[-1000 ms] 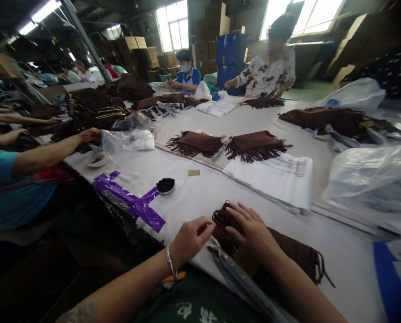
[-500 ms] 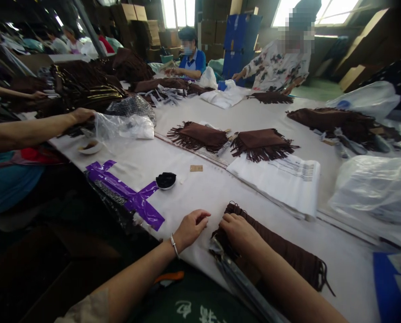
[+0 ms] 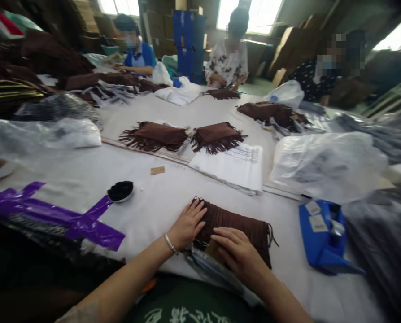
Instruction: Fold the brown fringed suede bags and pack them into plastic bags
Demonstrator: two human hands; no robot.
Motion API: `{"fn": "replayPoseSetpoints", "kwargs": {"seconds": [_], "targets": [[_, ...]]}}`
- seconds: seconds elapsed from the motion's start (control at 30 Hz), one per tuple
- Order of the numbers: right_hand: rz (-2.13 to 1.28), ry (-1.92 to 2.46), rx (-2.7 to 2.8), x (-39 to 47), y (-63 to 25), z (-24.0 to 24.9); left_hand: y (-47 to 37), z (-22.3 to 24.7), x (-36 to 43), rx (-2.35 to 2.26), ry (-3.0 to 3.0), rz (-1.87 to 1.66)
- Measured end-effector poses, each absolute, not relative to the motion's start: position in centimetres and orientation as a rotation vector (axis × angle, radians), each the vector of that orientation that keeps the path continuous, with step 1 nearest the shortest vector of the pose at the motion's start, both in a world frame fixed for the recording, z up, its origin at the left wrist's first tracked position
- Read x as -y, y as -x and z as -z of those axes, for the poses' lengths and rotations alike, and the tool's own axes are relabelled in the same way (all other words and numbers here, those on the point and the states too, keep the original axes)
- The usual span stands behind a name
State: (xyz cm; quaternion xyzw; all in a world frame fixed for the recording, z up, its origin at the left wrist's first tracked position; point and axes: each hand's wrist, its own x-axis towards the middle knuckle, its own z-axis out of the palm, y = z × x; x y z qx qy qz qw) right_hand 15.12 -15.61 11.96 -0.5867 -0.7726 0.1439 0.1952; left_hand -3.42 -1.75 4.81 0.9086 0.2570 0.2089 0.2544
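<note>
So, nearest of all, some dark green cloth (image 3: 183, 300) with white lettering can be seen at the bottom edge. Just above it, lower middle of the frame, a brown fringed piece (image 3: 246, 220) is laid out on the counter (image 3: 163, 199). Its left end is covered by the left hand (image 3: 187, 226), fingers loosely spread and nothing gripped, a silvery bangle (image 3: 170, 244) worn on that wrist. Its near side is covered by the right hand (image 3: 237, 253), fingers together and a bit curled; whether anything's pinched under there can't be told.

Over at lower left, shiny purple tape (image 3: 93, 226) is stuck near the counter's edge, with a small bowl of black stuff (image 3: 120, 192) set by its upper tip. At lower right, a blue tape dispenser (image 3: 318, 237) is parked.

Farther up, around the middle, white printed sheeting (image 3: 234, 170) is laid just in front of two more fringed bits (image 3: 153, 136). Up top, three co-workers (image 3: 226, 58) can be seen.
</note>
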Motion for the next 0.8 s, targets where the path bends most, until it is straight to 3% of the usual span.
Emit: {"fn": "replayPoseSetpoints", "kwargs": {"seconds": [0.1,0.23,0.57,0.8], "targets": [[-0.241,1.873,1.666,18.1,-20.9,-11.7,2.6,-4.5,1.7,-0.632,-2.521,-0.568],[-0.365,2.101,1.146,19.9,-27.2,-9.7,2.4,-5.0,2.0,-0.612,-2.450,-0.594],[-0.307,2.119,1.162,20.1,-25.2,-9.2,3.8,-7.8,1.5,-0.764,-2.168,-0.950],[-0.232,2.140,1.463,20.4,-20.0,-9.1,2.6,-6.4,1.9,-0.704,-2.466,-0.498]]}}
